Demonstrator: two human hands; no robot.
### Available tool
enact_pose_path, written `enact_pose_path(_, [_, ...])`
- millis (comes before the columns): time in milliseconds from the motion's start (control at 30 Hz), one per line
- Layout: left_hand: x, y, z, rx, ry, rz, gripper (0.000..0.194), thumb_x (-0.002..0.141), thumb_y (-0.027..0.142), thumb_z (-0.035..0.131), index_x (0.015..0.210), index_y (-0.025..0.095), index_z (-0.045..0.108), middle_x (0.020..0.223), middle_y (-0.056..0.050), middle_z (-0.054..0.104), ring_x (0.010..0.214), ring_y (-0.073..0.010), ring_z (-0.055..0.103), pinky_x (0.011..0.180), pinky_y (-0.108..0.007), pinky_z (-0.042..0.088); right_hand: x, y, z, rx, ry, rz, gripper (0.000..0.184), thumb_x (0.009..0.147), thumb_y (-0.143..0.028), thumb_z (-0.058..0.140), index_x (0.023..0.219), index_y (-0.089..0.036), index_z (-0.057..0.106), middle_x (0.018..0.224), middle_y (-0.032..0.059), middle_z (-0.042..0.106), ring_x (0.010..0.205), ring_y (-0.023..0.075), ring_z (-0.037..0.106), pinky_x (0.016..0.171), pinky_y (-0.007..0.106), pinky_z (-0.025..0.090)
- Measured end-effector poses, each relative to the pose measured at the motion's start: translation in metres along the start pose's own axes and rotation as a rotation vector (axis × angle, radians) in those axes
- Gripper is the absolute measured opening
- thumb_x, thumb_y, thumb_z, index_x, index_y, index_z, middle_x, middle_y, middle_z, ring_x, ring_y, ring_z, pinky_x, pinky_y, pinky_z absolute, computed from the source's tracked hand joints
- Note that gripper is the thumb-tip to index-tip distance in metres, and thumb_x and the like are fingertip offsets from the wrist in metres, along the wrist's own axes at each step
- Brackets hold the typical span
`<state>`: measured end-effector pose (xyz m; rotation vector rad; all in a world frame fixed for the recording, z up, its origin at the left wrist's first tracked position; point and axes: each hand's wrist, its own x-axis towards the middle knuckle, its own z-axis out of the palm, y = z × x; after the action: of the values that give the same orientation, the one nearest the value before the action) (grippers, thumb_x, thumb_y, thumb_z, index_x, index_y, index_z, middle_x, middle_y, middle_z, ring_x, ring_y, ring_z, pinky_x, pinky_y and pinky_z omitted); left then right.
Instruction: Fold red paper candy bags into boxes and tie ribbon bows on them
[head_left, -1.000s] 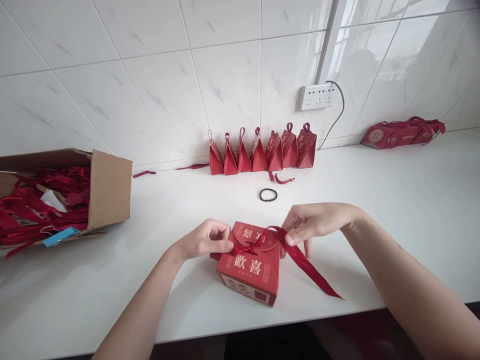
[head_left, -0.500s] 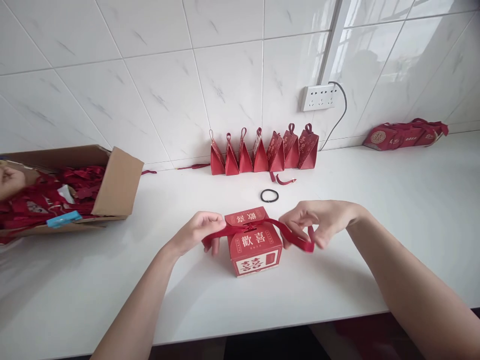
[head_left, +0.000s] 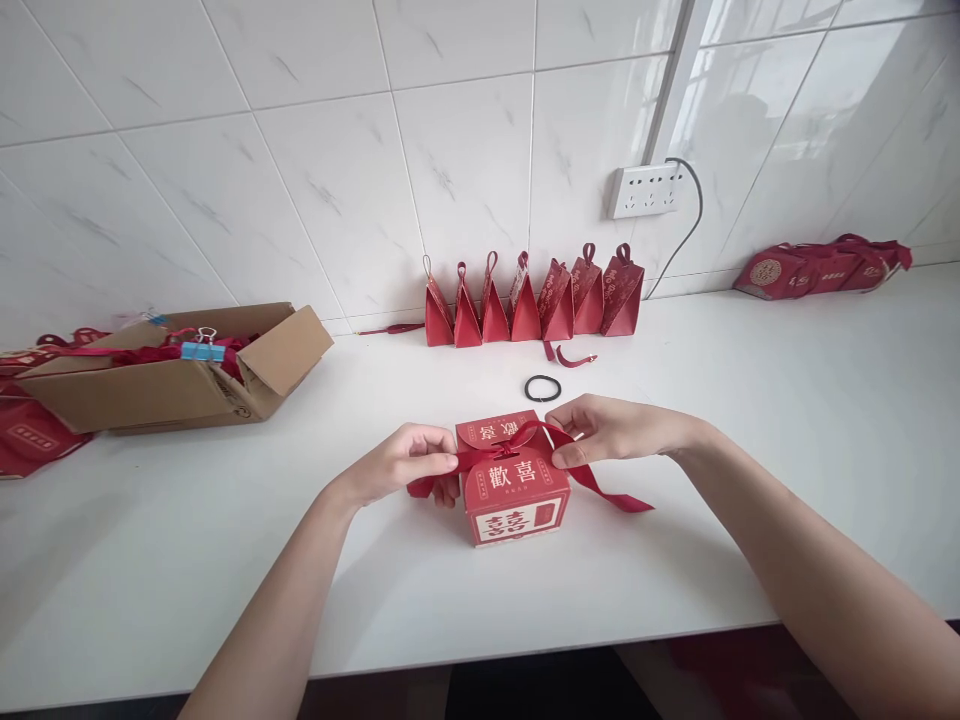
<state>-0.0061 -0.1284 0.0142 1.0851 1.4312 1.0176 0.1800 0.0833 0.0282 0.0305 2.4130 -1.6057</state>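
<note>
A red gift box [head_left: 517, 490] with cream and dark Chinese lettering stands upright on the white table. A red ribbon [head_left: 611, 493] passes through the slot in its top, where it looks knotted or crossed. Pinched between thumb and fingers of my left hand [head_left: 416, 465] is the ribbon's left end, close beside the box. My right hand [head_left: 611, 430] grips the other end near the box's top right edge, and the ribbon's tail trails out to the right below it.
Several small red triangular boxes [head_left: 556, 300] with loops line the tiled wall. Before them lie ribbon scraps [head_left: 576, 358] and a black hair tie [head_left: 542, 388]. An open cardboard box [head_left: 150, 400] with a blue binder clip [head_left: 202, 348] stands left; a red bundle [head_left: 821, 270] lies right.
My right hand has moved inward along the ribbon, leaving its tail hanging free. The cardboard box has shifted and turned at the left, and another person's hand there is out of view.
</note>
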Motion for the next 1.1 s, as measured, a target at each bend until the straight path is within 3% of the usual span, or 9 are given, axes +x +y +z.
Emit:
enact_pose_path(100, [0.001,-0.002,-0.001,-0.040,-0.011,0.029,0.022,0.079,0.030,0.058,0.064,0.016,0.050,0.066,-0.003,0.063,0.056,-0.0122,0.058,0.053,-0.023,0.045,-0.004,-0.003,0.001,0.009,-0.010,-0.101,0.036,0.073,-0.029,0.066,0.060,-0.017,0.035,0.061,-0.0065,0.036,0.056,0.0057,0.036,0.050,0.019,0.028])
enact_pose_path(167, [0.001,-0.001,-0.002,-0.038,-0.018,0.038,0.023,0.076,0.029,0.059,0.060,0.016,0.047,0.064,-0.002,0.061,0.052,-0.0109,0.055,0.052,-0.023,0.043,-0.008,-0.004,0.001,0.047,-0.051,-0.143,0.038,0.072,-0.025,0.067,0.058,-0.018,0.032,0.063,-0.0061,0.035,0.058,0.0063,0.041,0.051,0.019,0.029])
enact_pose_path(333, [0.000,0.002,0.000,0.032,-0.041,0.044,0.025,0.072,0.030,0.059,0.057,0.017,0.045,0.058,0.000,0.054,0.051,-0.0109,0.051,0.052,-0.024,0.039,-0.011,-0.005,-0.001,0.127,-0.206,-0.180,0.039,0.072,-0.047,0.067,0.059,-0.014,0.052,0.068,0.0014,0.053,0.077,0.0168,0.057,0.066,0.028,0.043])
enact_pose_path(433, [0.000,0.001,0.001,0.056,-0.011,0.061,0.029,0.071,0.031,0.058,0.054,0.017,0.039,0.051,0.002,0.043,0.048,-0.0099,0.046,0.048,-0.023,0.034,-0.005,-0.005,0.001,0.133,-0.073,-0.154,0.048,0.080,-0.053,0.056,0.055,-0.012,0.058,0.062,0.0039,0.057,0.064,0.0132,0.056,0.068,0.030,0.044])
enact_pose_path(567, [0.003,-0.002,0.001,0.018,0.080,0.083,0.033,0.067,0.029,0.057,0.052,0.018,0.031,0.048,0.006,0.031,0.043,-0.0071,0.038,0.044,-0.021,0.029,0.004,-0.004,0.006,0.155,0.009,-0.062,0.037,0.074,-0.043,0.067,0.057,-0.014,0.052,0.056,-0.0005,0.056,0.055,0.0088,0.049,0.054,0.023,0.038])
enact_pose_path(733, [0.008,-0.003,0.003,-0.098,0.160,0.106,0.025,0.068,0.027,0.052,0.053,0.017,0.035,0.047,0.000,0.055,0.045,-0.0119,0.051,0.047,-0.023,0.039,0.006,0.001,0.004,0.296,0.095,-0.053,0.037,0.065,-0.028,0.078,0.073,-0.019,0.043,0.053,-0.0086,0.050,0.052,0.0082,0.053,0.051,0.020,0.035])
enact_pose_path(867, [0.007,-0.003,0.004,-0.089,0.233,0.111,0.021,0.067,0.027,0.053,0.054,0.016,0.040,0.056,-0.003,0.064,0.051,-0.0157,0.059,0.051,-0.025,0.046,0.005,0.005,-0.002,0.287,0.123,0.032,0.042,0.066,-0.037,0.077,0.089,-0.018,0.048,0.052,-0.0094,0.048,0.041,0.0049,0.044,0.047,0.020,0.033])
enact_pose_path(1000, [0.005,-0.003,0.002,-0.064,0.197,0.055,0.025,0.071,0.031,0.055,0.055,0.015,0.044,0.052,-0.003,0.062,0.045,-0.0153,0.058,0.043,-0.023,0.042,0.006,0.008,-0.005,0.287,0.105,0.049,0.044,0.073,-0.057,0.064,0.065,-0.016,0.047,0.040,-0.0107,0.032,0.035,0.0029,0.027,0.038,0.019,0.025])
enact_pose_path(1100, [0.005,-0.004,0.001,-0.026,0.148,0.019,0.028,0.075,0.034,0.057,0.057,0.014,0.047,0.056,-0.004,0.064,0.051,-0.0161,0.062,0.046,-0.022,0.045,0.005,0.008,-0.005,0.225,0.073,0.027,0.044,0.076,-0.055,0.062,0.061,-0.015,0.051,0.036,-0.0091,0.034,0.034,0.0036,0.029,0.038,0.020,0.027])
